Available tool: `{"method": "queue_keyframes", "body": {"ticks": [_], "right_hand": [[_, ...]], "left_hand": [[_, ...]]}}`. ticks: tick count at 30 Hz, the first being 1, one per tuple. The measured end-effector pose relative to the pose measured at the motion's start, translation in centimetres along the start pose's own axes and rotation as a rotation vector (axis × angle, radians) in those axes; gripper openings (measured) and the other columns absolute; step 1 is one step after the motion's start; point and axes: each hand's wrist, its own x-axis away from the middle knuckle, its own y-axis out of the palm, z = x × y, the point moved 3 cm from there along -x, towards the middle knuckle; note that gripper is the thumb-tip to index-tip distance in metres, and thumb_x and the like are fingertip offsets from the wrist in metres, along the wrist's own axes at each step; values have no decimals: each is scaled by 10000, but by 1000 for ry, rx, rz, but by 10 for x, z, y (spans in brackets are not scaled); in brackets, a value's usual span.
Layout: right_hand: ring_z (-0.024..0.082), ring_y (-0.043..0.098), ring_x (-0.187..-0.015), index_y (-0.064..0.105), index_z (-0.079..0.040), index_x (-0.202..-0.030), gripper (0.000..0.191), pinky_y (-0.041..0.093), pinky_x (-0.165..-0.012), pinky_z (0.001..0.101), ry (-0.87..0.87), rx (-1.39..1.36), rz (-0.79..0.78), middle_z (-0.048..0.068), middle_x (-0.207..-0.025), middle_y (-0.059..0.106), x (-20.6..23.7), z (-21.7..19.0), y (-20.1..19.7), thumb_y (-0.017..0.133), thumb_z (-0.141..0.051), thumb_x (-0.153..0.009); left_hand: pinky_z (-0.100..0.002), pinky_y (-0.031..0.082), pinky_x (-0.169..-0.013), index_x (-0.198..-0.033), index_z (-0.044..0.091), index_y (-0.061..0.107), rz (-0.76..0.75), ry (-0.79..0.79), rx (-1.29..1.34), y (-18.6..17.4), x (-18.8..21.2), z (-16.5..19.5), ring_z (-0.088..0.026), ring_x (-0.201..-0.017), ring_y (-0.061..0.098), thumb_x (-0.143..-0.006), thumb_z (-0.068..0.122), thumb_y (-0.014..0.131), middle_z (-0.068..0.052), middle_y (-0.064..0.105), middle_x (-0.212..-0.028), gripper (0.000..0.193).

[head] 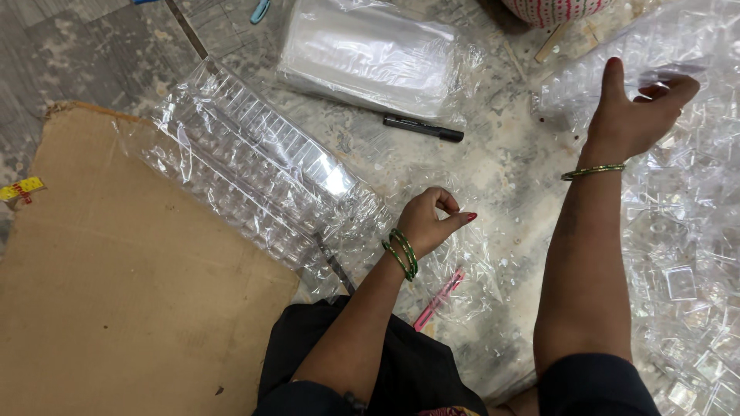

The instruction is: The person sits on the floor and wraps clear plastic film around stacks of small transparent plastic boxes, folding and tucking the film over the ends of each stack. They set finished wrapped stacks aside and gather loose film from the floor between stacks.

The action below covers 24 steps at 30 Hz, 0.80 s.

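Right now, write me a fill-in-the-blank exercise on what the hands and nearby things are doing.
1. The right hand reaches into a heap of clear plastic ____.
2. The black marker lies just below a stack of clear ____ bags.
3. Both wrists wear ____ bangles.
4. The flat brown sheet at the left is ____.

Missing words: boxes; plastic; green; cardboard
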Motion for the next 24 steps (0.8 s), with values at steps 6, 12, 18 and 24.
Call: {"method": "queue_keyframes", "body": {"ticks": [6,12,18,24], "right_hand": [[197,602,-992,429,-101,-1380,858,536,-946,382,-8,-44,-21,42,-1076,618,17,14,12,966,-309,-743],[230,575,-1091,397,-101,-1390,898,543,-990,395,-34,-143,-64,104,-1277,511,41,18,25,1023,-180,-751],[231,531,-1113,355,-93,-1398,1003,540,-1015,400,93,-195,-14,102,-1290,460,53,27,39,1094,-144,-723],[235,509,-1066,272,-56,-1440,1155,474,-989,394,38,-106,31,101,-1222,470,61,42,62,1152,-138,-698]], "left_hand": [[-317,563,-710,-896,66,657,-16,-20,10,0,1,0,-158,-798,702,-737,406,879,-29,722,-872,436],[-322,560,-718,-843,71,638,-78,-18,-52,-1,2,1,-157,-761,673,-712,423,902,-33,710,-831,459],[-322,571,-772,-790,93,629,-137,5,-92,1,4,1,-156,-786,694,-710,437,899,-26,710,-816,445],[-325,569,-762,-799,96,625,-204,27,-115,-1,6,1,-171,-797,705,-651,482,913,-30,703,-836,503]]}}
